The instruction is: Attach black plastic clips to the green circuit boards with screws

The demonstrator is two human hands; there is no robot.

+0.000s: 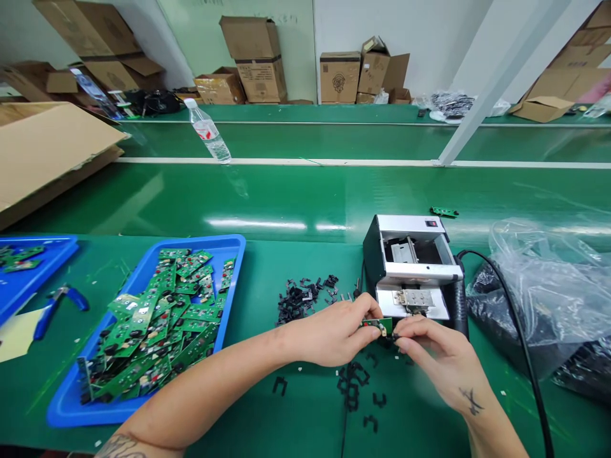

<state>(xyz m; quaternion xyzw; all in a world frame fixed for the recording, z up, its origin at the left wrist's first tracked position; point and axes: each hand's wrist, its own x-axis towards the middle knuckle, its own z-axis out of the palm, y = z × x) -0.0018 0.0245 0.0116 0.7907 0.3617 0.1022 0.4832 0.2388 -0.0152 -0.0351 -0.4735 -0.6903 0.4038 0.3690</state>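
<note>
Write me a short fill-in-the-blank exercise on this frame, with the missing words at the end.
The left hand holds a small green ____ in its fingers. Many more of the same kind are heaped in a ____ tray. The pliers lie to the ____ of this heaped tray. The bottle with the red-and-white label has a ____ cap.

Missing words: circuit board; blue; left; white.

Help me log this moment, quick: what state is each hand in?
Left hand: closed, pinching a green circuit board.
Right hand: closed in a pinch at the board's end, apparently on a small dark part.
</note>
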